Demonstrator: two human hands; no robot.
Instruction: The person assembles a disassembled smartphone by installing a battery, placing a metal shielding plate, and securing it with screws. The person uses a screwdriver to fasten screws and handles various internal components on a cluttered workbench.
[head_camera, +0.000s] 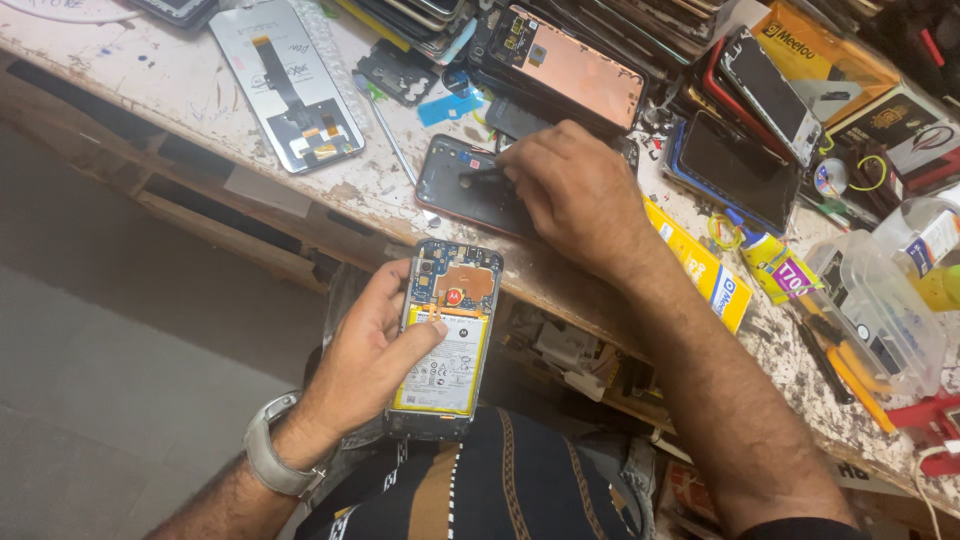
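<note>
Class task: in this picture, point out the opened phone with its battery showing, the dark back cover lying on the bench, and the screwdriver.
opened phone (446, 340): head view, on the battery label.
dark back cover (462, 190): head view, on its bare inner face.
screwdriver (396, 142): head view, mid-shaft.

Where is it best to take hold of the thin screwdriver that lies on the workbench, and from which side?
Grip the screwdriver at the middle of its bare metal shaft, coming from above with thumb and forefinger. It lies flat on the workbench and its upper handle end sits close to loose parts, while the mid-shaft has free surface on both sides. The right hand is nearest.
</note>
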